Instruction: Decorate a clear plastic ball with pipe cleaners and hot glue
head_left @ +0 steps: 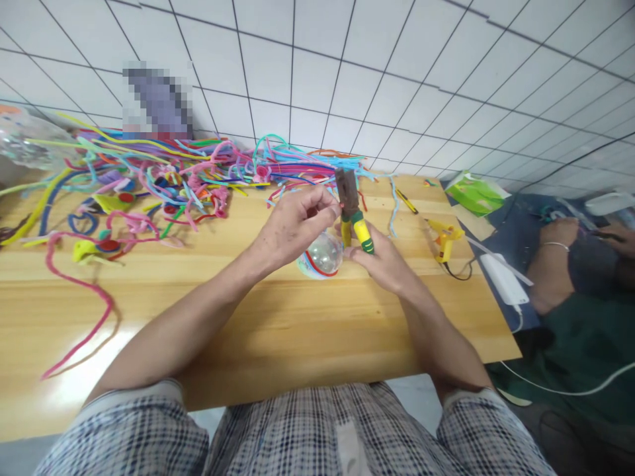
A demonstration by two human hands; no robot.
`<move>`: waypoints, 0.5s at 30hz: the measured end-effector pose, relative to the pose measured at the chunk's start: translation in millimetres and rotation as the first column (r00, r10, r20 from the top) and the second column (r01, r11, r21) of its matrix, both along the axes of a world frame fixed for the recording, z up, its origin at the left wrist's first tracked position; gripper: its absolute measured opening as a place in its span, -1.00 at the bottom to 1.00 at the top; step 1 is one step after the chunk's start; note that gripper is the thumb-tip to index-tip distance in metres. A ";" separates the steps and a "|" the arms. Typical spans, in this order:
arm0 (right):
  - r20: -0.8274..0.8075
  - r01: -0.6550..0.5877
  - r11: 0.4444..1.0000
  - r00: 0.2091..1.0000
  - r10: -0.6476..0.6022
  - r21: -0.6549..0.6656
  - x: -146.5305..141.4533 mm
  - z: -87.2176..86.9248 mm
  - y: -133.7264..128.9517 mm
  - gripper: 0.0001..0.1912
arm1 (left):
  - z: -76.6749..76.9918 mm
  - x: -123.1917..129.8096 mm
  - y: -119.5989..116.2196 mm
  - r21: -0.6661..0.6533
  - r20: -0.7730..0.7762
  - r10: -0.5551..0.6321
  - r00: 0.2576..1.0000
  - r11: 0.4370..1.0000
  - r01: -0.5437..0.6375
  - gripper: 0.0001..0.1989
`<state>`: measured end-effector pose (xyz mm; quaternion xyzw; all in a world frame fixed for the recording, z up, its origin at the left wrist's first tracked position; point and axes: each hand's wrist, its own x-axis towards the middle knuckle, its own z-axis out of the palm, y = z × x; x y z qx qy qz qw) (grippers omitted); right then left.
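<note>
My right hand (pixel 384 261) grips pliers (pixel 366 233) with yellow and green handles, their dark jaws pointing up and away from me. Close beside the jaws, my left hand (pixel 302 221) is closed, thumb against fingers, around something small and reddish that I cannot make out. Below and between both hands stands a clear round plastic ball (pixel 325 254) with a red band and a bluish lower rim. Whether either hand touches the ball is hard to see.
Colourful pipe cleaners (pixel 198 165) are heaped along the wall. A pink one (pixel 94 284) stretches across the left of the table. To the right lie a yellow glue gun (pixel 444 238), a cutter knife (pixel 407 201), a power strip (pixel 503 277) and a green packet (pixel 476 193). Another person's arm (pixel 553 264) is at far right.
</note>
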<state>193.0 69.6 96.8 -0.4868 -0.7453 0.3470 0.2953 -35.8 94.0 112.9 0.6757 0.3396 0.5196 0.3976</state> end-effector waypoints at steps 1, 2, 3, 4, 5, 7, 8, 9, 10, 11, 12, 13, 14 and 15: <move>-0.004 -0.001 1.000 1.000 0.001 -0.011 0.4 0.4 0.3 -0.53 | -0.3 0.2 -0.3 0.011 -0.006 0.012 1.000 1.000 -0.011 -0.81; -0.010 -0.007 1.000 1.000 0.007 -0.019 1.0 0.8 0.6 -0.54 | -0.4 0.3 -0.6 0.019 -0.008 0.020 1.000 1.000 -0.020 -0.80; -0.017 -0.015 1.000 1.000 0.015 -0.024 1.8 1.0 1.0 -0.54 | -0.2 0.4 -0.9 0.027 -0.009 0.028 1.000 0.999 -0.027 -0.80; -0.023 -0.023 0.999 0.999 0.022 -0.026 2.6 1.1 1.4 -0.54 | 0.1 0.4 -1.1 0.032 -0.009 0.033 0.999 0.999 -0.033 -0.80; -0.025 -0.028 0.999 0.999 0.027 -0.026 3.5 1.0 1.8 -0.54 | 0.5 0.4 -1.2 0.035 -0.010 0.036 0.999 0.999 -0.036 -0.81; -0.019 -0.032 0.999 0.999 0.032 -0.025 5.1 0.3 2.5 -0.53 | 1.3 0.4 -1.4 0.039 -0.006 0.046 0.999 0.998 -0.046 -0.83; -0.014 -0.033 0.999 0.999 0.032 -0.020 5.7 -0.4 2.8 -0.52 | 1.7 0.5 -1.6 0.043 -0.003 0.055 0.998 0.998 -0.055 -0.83; -0.009 -0.035 0.999 0.999 0.035 -0.009 6.2 -1.3 3.2 -0.50 | 2.2 0.5 -1.8 0.050 0.000 0.064 0.998 0.997 -0.064 -0.83; -0.002 -0.039 0.999 0.999 0.039 0.009 6.4 -2.4 3.5 -0.47 | 2.8 0.5 -2.1 0.058 0.003 0.071 0.997 0.996 -0.071 -0.82; 0.007 -0.045 0.998 0.999 0.045 0.035 6.6 -3.7 3.8 -0.45 | 3.5 0.4 -2.4 0.067 0.004 0.074 0.997 0.995 -0.074 -0.81; 0.018 -0.050 0.996 0.999 0.049 0.068 6.6 -5.1 4.0 -0.45 | 4.2 0.2 -2.9 0.076 0.003 0.073 0.997 0.994 -0.073 -0.82; 0.032 -0.053 0.993 0.998 0.050 0.103 6.6 -6.7 4.2 -0.45 | 4.9 -0.2 -3.2 0.085 0.000 0.069 0.998 0.994 -0.069 -0.83; 0.048 -0.053 0.989 0.998 0.046 0.139 6.6 -8.3 4.4 -0.45 | 5.4 -0.8 -3.6 0.096 -0.005 0.064 0.998 0.993 -0.064 -0.84; 0.066 -0.050 0.983 0.997 0.039 0.178 6.8 -9.9 4.6 -0.44 | 5.8 -1.4 -3.7 0.110 -0.014 0.061 0.998 0.992 -0.059 -0.84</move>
